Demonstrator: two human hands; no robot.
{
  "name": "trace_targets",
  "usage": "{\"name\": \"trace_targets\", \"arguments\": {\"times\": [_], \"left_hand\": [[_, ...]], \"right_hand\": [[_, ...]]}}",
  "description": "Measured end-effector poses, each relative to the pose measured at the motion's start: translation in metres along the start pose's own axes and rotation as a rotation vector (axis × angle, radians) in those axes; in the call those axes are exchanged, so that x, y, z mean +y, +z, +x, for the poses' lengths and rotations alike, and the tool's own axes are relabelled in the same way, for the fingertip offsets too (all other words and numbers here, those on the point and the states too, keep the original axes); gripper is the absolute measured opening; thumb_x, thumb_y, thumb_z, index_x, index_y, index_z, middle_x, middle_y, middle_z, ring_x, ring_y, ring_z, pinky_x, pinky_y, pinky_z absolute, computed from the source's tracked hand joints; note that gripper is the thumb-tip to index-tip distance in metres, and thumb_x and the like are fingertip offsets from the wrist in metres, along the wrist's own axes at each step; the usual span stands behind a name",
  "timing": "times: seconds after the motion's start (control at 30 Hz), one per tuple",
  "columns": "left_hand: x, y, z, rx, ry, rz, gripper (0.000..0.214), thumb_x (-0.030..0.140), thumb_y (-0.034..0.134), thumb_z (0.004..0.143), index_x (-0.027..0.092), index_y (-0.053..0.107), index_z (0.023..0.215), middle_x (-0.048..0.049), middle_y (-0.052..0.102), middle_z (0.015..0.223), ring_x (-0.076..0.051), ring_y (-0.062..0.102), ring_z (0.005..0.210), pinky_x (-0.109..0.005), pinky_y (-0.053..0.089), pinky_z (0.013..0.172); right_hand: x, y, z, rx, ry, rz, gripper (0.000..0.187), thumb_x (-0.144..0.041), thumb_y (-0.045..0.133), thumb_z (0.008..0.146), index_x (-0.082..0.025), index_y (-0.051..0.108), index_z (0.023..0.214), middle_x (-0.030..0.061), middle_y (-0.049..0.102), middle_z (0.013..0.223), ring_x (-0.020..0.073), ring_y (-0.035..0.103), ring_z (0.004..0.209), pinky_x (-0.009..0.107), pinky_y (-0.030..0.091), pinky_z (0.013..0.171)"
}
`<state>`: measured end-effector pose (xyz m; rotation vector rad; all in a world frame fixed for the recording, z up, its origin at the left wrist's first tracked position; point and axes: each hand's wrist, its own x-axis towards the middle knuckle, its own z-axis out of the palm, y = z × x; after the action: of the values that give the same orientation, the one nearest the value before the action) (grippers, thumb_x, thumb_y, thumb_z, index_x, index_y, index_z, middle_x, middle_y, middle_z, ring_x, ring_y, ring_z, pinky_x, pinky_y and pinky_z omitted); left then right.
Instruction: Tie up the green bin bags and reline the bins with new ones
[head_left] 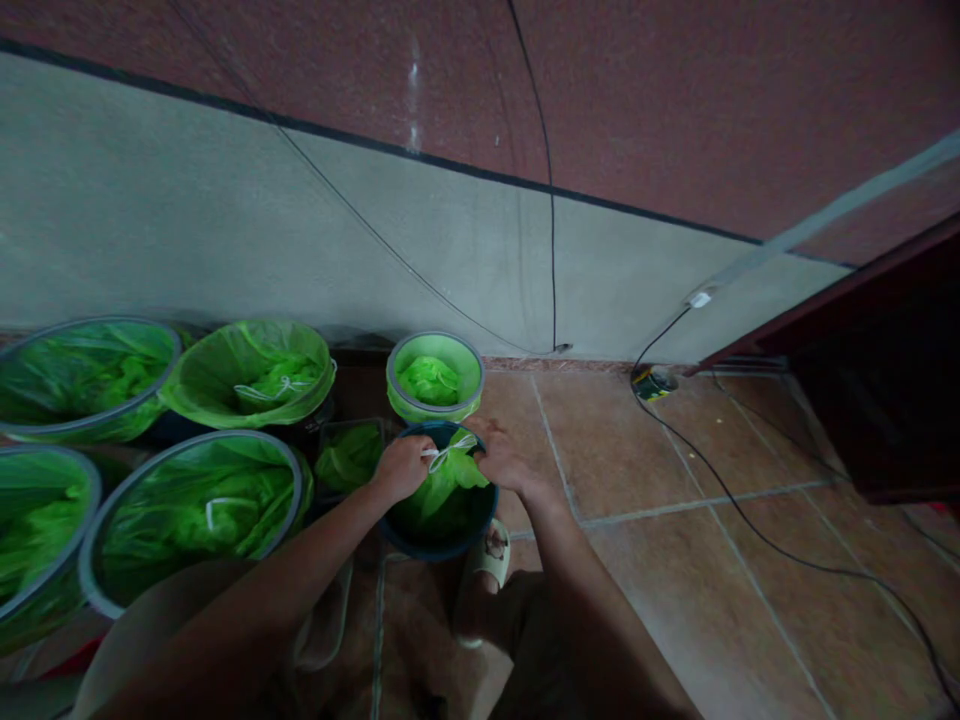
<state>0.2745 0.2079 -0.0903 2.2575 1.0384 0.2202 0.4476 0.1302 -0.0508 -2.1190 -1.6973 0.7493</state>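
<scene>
A small dark blue bin stands on the floor between my arms, with a green plastic bag gathered inside it. Around the bag's neck runs a white drawstring, looped near the bin's far rim. My left hand is closed, pinching the drawstring at its left end. Across the bin, my right hand is at the right rim beside the bag's top, its fingers closed at the other end of the string; its fingertips are partly hidden.
Behind it stands a small green-lined bin. Several larger lined bins crowd the left, near a clear container. My slippered foot is just below the blue bin. A black cable crosses the tiles by a tin can.
</scene>
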Motion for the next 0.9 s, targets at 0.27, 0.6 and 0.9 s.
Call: {"name": "trace_targets", "arguments": {"times": [0.27,0.6,0.9], "left_hand": [[-0.001,0.007,-0.001,-0.136,-0.048,-0.139,0.042,0.012,0.056,0.073,0.015,0.064,0.115,-0.0101,0.071,0.109,-0.022,0.065,0.099,-0.03,0.047,0.089],[0.002,0.008,-0.003,-0.046,-0.167,-0.457,0.016,0.017,0.054,0.076,0.015,0.069,0.081,-0.0063,0.071,0.082,-0.023,0.066,0.084,-0.033,0.049,0.081],[0.023,-0.017,0.008,0.144,-0.399,-1.279,0.014,0.022,0.065,0.064,0.014,0.064,0.075,0.0014,0.062,0.057,-0.013,0.057,0.049,-0.025,0.045,0.051]], "right_hand": [[-0.003,0.026,0.006,-0.156,0.036,-0.144,0.021,-0.009,0.051,0.076,-0.016,0.068,0.085,0.0088,0.07,0.09,0.0202,0.063,0.088,0.031,0.046,0.083],[-0.015,-0.002,0.005,0.281,-0.012,0.992,0.023,-0.034,0.058,0.078,-0.019,0.064,0.093,0.0012,0.069,0.081,0.0143,0.06,0.066,0.027,0.049,0.066],[-0.015,0.002,-0.008,-0.016,-0.247,0.194,0.043,-0.007,0.049,0.075,-0.022,0.07,0.109,0.0058,0.065,0.118,0.0207,0.059,0.112,0.036,0.043,0.102]]}}
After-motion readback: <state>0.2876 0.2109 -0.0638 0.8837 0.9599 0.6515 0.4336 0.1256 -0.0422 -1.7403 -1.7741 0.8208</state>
